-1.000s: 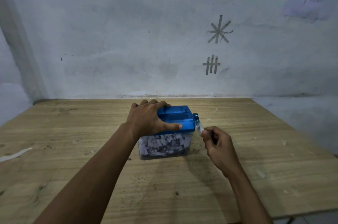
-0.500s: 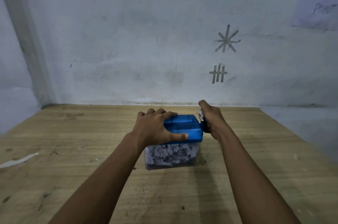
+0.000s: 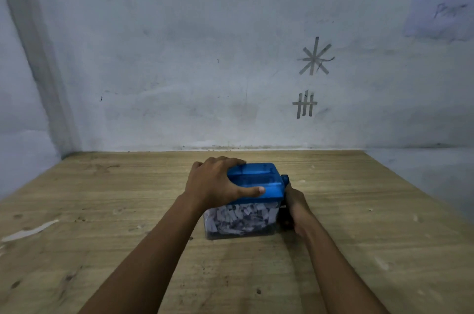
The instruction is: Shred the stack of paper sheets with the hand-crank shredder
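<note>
A small hand-crank shredder with a blue top (image 3: 264, 180) stands in the middle of the wooden table (image 3: 102, 211). Its clear bin (image 3: 241, 218) is packed with white paper shreds. My left hand (image 3: 218, 182) grips the blue top from the left, thumb laid along the front edge. My right hand (image 3: 295, 208) is low beside the bin's right side, fingers curled round the dark crank handle (image 3: 284, 218), which is mostly hidden. The blue crank hub (image 3: 285, 179) sticks out of the top's right end. No loose paper sheets are visible.
A grey-white wall (image 3: 205, 57) rises right behind the table, with tape marks and a paper note at upper right. A white smear (image 3: 30, 230) lies on the table at the left. The table's right edge drops off at the far right.
My right hand has swung the crank from the top behind the shredder down to the low front side of the bin. My left hand has stayed on the blue top.
</note>
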`<state>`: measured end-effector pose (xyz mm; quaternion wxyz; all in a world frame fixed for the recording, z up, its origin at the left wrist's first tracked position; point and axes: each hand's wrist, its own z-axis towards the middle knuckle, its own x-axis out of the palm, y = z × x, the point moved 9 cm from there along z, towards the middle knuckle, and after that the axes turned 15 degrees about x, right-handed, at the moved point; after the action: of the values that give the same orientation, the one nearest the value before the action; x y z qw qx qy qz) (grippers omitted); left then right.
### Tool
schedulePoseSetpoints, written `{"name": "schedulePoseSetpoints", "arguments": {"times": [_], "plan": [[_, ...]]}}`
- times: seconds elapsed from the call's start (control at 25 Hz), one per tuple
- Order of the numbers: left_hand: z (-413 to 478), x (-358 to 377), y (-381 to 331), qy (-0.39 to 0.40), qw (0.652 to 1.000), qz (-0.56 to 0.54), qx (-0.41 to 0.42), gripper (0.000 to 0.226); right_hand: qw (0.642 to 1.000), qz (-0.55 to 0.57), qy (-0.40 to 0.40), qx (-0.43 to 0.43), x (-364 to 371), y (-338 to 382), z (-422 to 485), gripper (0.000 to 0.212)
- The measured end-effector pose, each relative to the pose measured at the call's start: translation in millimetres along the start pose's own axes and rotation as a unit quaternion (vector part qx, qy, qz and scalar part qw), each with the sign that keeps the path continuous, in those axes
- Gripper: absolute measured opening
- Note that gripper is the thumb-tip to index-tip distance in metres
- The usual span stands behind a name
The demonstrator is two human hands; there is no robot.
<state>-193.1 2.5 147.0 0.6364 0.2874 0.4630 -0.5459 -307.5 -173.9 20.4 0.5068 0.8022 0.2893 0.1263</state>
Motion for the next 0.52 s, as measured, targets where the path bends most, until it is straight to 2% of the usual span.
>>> {"name": "schedulePoseSetpoints", "arguments": {"times": [0.2,0.36,0.52], "plan": [[0.8,-6.4,-0.9,0.02,0.997,0.072,0.012,0.115,0.995,-0.059,0.005,-0.075,-8.9,14.5,-15.2,0.03],[-5.1,1.8,8.6,0.029,0.999,0.016,-0.026,0.114,0.988,-0.138,0.017,-0.071,-8.0,13.9,-22.4,0.035],[-9.3,4.7,5.2,0.013,0.999,0.031,-0.032,0.115,0.988,-0.142,0.018,-0.051,-5.5,2.0,-20.9,0.043]]}}
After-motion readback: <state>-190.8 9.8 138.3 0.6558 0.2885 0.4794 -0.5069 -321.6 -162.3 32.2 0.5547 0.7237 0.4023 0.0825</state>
